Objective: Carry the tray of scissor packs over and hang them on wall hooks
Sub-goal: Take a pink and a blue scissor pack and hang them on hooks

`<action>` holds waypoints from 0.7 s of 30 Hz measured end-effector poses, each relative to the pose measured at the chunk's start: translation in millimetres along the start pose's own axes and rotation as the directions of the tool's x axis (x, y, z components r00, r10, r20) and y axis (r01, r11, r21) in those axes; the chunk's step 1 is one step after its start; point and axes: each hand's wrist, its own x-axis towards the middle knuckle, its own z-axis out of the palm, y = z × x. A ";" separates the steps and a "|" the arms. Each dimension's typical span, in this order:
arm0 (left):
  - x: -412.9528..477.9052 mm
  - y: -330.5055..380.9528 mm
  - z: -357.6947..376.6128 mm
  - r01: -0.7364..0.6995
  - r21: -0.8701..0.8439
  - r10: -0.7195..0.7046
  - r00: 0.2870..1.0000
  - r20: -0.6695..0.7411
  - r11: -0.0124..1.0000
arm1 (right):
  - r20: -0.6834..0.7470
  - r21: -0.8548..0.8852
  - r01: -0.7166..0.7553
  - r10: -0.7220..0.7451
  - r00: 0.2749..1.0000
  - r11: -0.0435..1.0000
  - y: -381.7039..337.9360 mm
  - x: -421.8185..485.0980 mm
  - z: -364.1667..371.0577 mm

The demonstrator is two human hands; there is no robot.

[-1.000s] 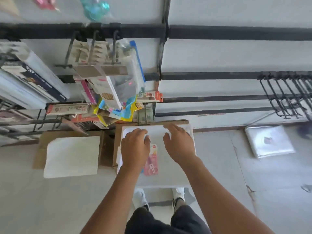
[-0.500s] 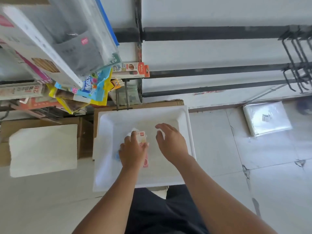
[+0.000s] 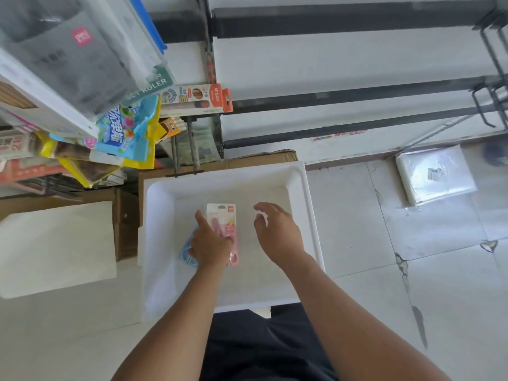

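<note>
A white tray (image 3: 308,204) rests on a cardboard box below me. Inside it my left hand (image 3: 210,244) grips a pink scissor pack (image 3: 223,224), its top end tilted up off the tray floor. A blue scissor pack (image 3: 186,253) lies under that hand at the left, mostly hidden. My right hand (image 3: 276,233) hovers over the tray's right half with its fingers spread and nothing in them. Bare black wall hooks (image 3: 489,100) stick out from the rails at the far right.
Hooks at the upper left carry hanging stationery packs (image 3: 121,130) and a ruler pack. A second box with a white foam sheet (image 3: 55,248) stands to the left. A plastic-wrapped bundle (image 3: 435,174) lies on the tiled floor at the right.
I have leaned in closer to the tray. My left hand has closed on the pink scissor pack and tipped it up, and my right hand has drawn away to the right.
</note>
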 end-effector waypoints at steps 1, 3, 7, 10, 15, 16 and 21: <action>-1.1 1.0 -5.4 -0.003 -0.084 0.003 1.000 0.003 0.996 | 0.004 0.014 -0.019 0.019 1.000 1.000 0.5 0.7 3.3; -5.7 2.5 -19.2 -0.016 -0.230 0.018 1.000 0.007 0.973 | 0.009 0.047 -0.062 0.061 0.998 0.997 1.0 2.3 10.7; -15.6 0.3 -53.7 -0.057 -0.449 0.060 0.998 -0.006 0.892 | 0.032 0.079 -0.185 0.183 0.983 0.980 -0.9 5.5 32.6; -20.6 -0.8 -81.3 -0.067 -0.496 0.050 0.998 -0.048 0.865 | 0.068 0.137 -0.286 0.279 0.958 0.948 -7.6 10.5 57.8; -21.9 -19.1 -115.0 -0.063 -0.531 0.014 0.995 -0.096 0.845 | 0.148 0.211 -0.484 0.462 0.875 0.849 -26.3 9.7 116.6; -22.9 -23.4 -120.5 -0.068 -0.537 0.010 0.994 -0.110 0.841 | 0.150 0.226 -0.508 0.485 0.861 0.831 -31.1 9.2 128.4; -28.1 -40.1 -138.1 -0.061 -0.625 -0.039 0.989 -0.145 0.778 | 0.042 0.169 -0.586 0.588 0.808 0.793 -56.7 16.1 163.0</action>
